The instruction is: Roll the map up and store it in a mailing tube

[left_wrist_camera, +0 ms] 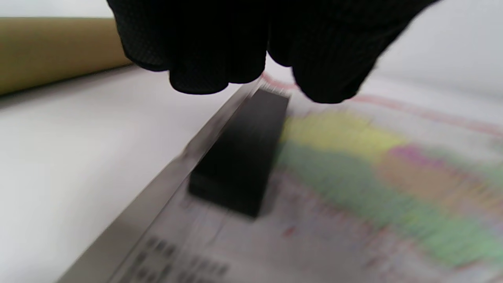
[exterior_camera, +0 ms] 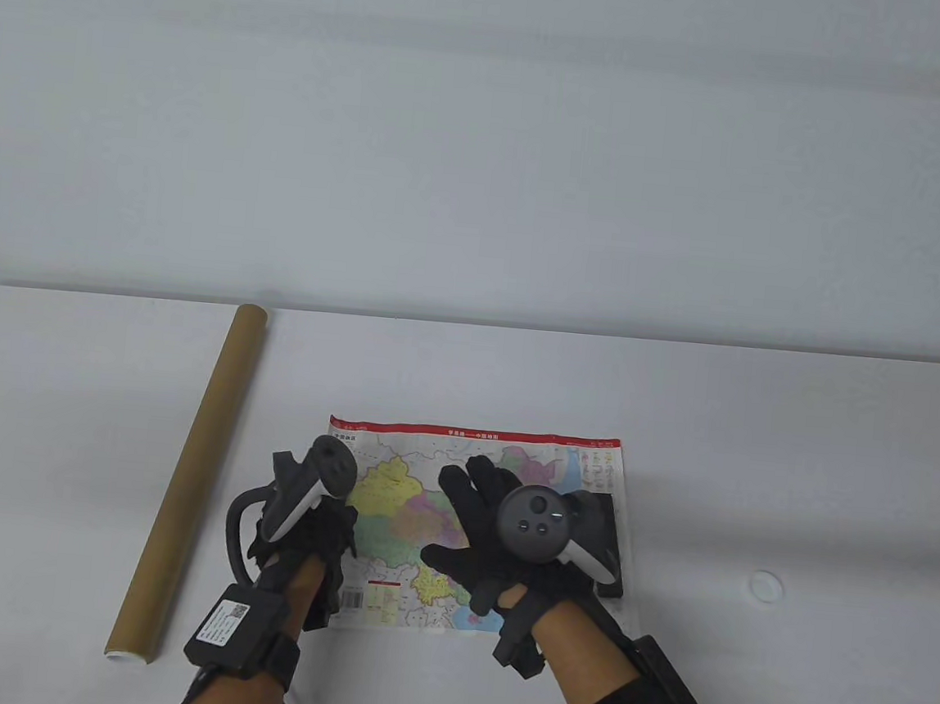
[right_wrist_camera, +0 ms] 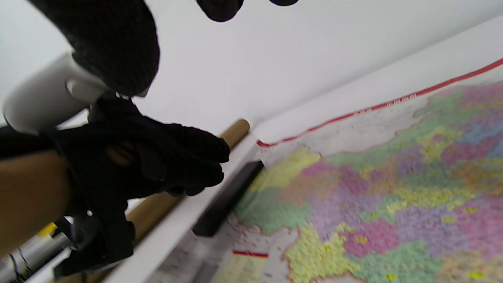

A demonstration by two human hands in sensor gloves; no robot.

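Observation. The flat printed paper map (exterior_camera: 439,522), multicoloured regions under a red top band, lies unrolled on the white matte table (exterior_camera: 679,403), near the front edge. The long brown cardboard mailing tube (exterior_camera: 192,471) lies to the map's left, just beside it but apart, running front to back; its near end shows a pale rim.

Weights. A black rectangular block (left_wrist_camera: 239,157) sits along the map's left edge; a second black block (exterior_camera: 606,536) sits at the right edge, partly hidden under the right hand. Judged: both are hold-downs and must come off before rolling.

Hands. The left hand (exterior_camera: 307,527) in a black mesh glove hovers over the left block; in the left wrist view the fingertips (left_wrist_camera: 196,59) hang curled just above the block's far end, contact not resolvable (motion blur). It grips nothing visible. The right hand (exterior_camera: 495,535) is spread, fingers splayed over the map's centre-right, grasping nothing; whether the palm presses the paper cannot be told.

Handling, judged. The map looks like thin, light, slightly glossy sheet: flexible, creases easily, likely to slide on the smooth table. Best taken at one short edge with both hands, corners pinched lightly, rolled evenly and narrower than the tube bore. The tube looks stiff, light and prone to rolling; hold mid-body near the open end while feeding.
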